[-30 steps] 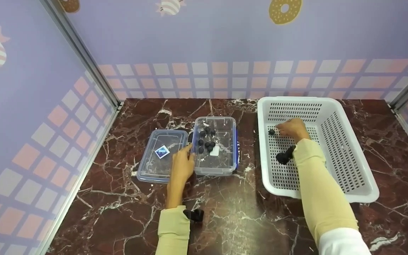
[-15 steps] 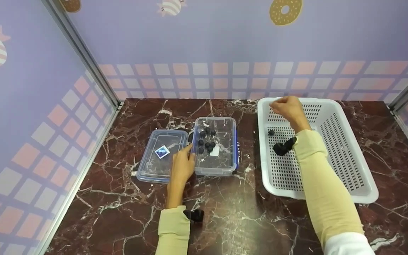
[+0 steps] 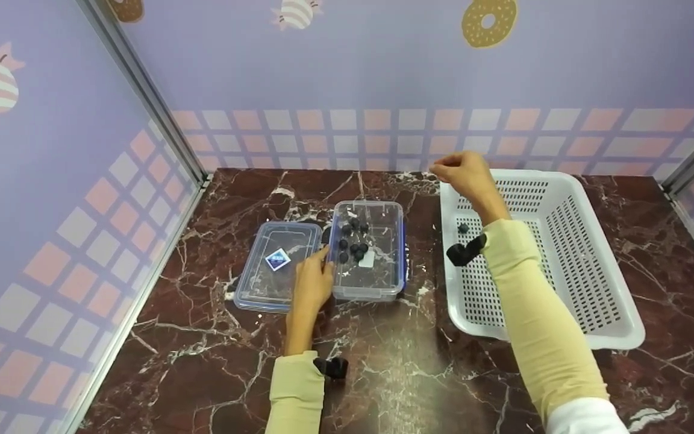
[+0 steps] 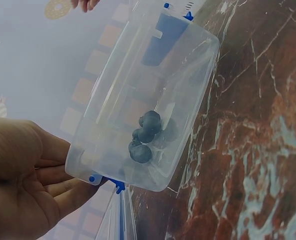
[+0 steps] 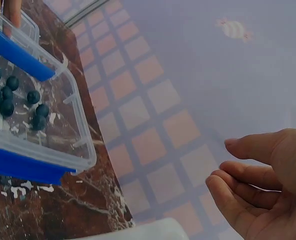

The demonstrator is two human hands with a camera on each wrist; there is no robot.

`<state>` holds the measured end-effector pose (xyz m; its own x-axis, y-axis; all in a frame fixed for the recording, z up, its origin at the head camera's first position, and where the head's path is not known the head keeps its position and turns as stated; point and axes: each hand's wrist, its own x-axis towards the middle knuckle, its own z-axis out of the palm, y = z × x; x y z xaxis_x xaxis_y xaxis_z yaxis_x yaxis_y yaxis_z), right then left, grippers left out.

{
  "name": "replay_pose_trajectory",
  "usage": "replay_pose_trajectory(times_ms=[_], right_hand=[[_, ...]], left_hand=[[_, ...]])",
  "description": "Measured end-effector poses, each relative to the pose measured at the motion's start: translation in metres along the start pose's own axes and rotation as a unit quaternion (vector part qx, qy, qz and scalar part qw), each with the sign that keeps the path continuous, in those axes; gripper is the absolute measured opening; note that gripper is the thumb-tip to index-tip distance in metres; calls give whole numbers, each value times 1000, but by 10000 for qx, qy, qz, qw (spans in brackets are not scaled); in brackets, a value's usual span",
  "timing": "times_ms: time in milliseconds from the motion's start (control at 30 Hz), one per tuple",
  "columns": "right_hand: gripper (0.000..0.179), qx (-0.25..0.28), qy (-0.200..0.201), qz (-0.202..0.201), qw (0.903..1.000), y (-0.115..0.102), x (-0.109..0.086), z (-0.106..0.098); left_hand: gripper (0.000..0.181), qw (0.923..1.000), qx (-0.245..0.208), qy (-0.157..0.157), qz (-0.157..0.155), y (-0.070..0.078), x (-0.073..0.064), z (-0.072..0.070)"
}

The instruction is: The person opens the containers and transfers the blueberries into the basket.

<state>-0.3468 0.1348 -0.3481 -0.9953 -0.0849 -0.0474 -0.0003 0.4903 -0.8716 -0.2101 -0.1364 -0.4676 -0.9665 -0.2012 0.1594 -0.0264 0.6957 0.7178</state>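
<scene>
My left hand (image 3: 312, 282) grips the left edge of a clear plastic food container (image 3: 368, 283). In the left wrist view the thumb of the left hand (image 4: 22, 175) meets the container's rim (image 4: 73, 165) and its fingers reach under it. Dark blueberries (image 4: 140, 152) lie inside, and several blueberries (image 5: 7, 95) show in the right wrist view. My right hand (image 3: 464, 178) is raised over the far left corner of a white basket (image 3: 454, 310). Seen from the right wrist, the right hand (image 5: 260, 180) has loosely bent fingers, thumb apart, nothing visible between. A single blueberry (image 3: 463, 228) sits in the basket.
A clear lid (image 3: 268, 286) with a blue-and-white label lies left of the container on the dark marbled table (image 3: 407, 367). Blue clip flaps (image 5: 27, 160) hang along the container's sides. Patterned walls (image 3: 347, 72) stand behind and to the left.
My right hand has risen out of the basket and moved left to its far left corner. The left hand, container and lid stay put. The basket's blueberry has not moved.
</scene>
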Motion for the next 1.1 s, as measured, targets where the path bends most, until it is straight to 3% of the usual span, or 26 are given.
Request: replay_pose_trajectory(times_ms=[433,700,933,1100], right_hand=[[33,-14,-349,-259,9991,-12,-4,23],[27,-631,-215,-768,9948,-17,-1,44],[26,-827,-680,-634,9922,-18,-4,64],[24,-1434,-850,-935,9816,-16,-4,78]], left_hand=[[37,9997,102,117,166,1,0,0],[36,9995,43,161,258,0,1,1],[36,9991,76,265,336,1,-1,2],[37,9996,-10,165,220,1,-1,0]])
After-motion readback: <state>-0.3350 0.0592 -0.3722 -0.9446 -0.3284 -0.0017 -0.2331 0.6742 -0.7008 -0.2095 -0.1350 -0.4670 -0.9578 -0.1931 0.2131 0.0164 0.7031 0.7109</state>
